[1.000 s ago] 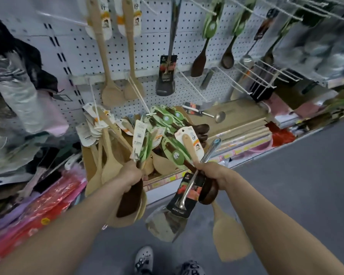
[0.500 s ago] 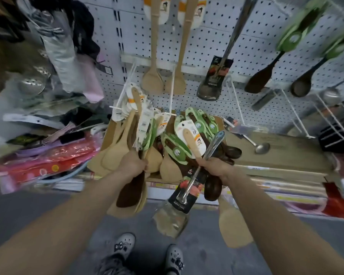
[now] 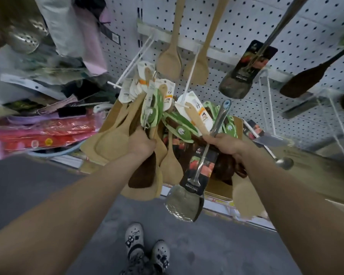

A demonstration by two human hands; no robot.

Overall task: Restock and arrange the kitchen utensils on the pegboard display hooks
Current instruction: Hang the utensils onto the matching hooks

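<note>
L hand point(image 3: 140, 142) gripping spoons point(image 3: 115, 139), R hand point(image 3: 225, 144) spatula point(image 3: 195, 175)

Wooden spatulas point(image 3: 169, 62), steel turner point(image 3: 244, 76): handle tops cut off at upper edge; packaged goods point(image 3: 38, 133) at left: blurred.

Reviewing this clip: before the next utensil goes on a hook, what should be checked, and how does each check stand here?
1. Grip of left hand on its bundle of wooden spatulas: ok.
2. Grip of right hand on steel spatula and carded spatula: ok.
3. Bare hook available on the pegboard: ok.
4. Carded spatula's hole lined up with the middle hook: cannot tell.
5. A hand free to thread one item: not ok, both are full.
</note>
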